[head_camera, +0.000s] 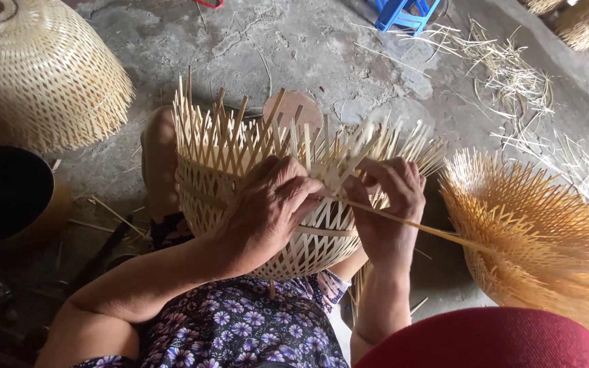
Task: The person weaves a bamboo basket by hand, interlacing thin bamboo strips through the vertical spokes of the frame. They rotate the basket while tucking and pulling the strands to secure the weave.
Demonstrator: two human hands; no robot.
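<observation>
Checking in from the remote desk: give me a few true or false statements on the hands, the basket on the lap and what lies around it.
1. Both hands work on the half-woven basket. True.
2. The right hand rests idle on the floor. False: it grips a long bamboo strip at the basket.
3. A finished woven basket stands upside down at upper left. True.
4. The left hand holds a knife. False: its fingers press on the weave.
5. A blue stool stands at the top. True.
</observation>
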